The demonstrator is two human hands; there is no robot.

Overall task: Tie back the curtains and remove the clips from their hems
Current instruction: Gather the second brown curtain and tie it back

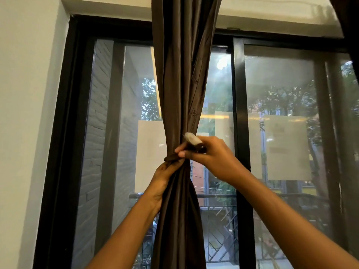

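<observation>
Nearest to me, both forearms reach up and forward from the bottom of the view. My left hand [165,181] is wrapped around the gathered brown curtain [179,84] just under its narrowest point, fingers curled into the folds. My right hand [210,155] sits just above it, pinching the end of the brown tie-back [172,157], a band of the same smooth fabric cinched around the bunched cloth; a pale, soft-looking tip [192,139] sticks up from this hand. The curtain hangs in long vertical pleats in front of the window's middle, covering part of the glass. Behind it stands a black-framed sliding window [238,94] set in a white wall [29,94], with paper sheets [287,148] on the panes, then a metal railing [219,214] and trees outside.
</observation>
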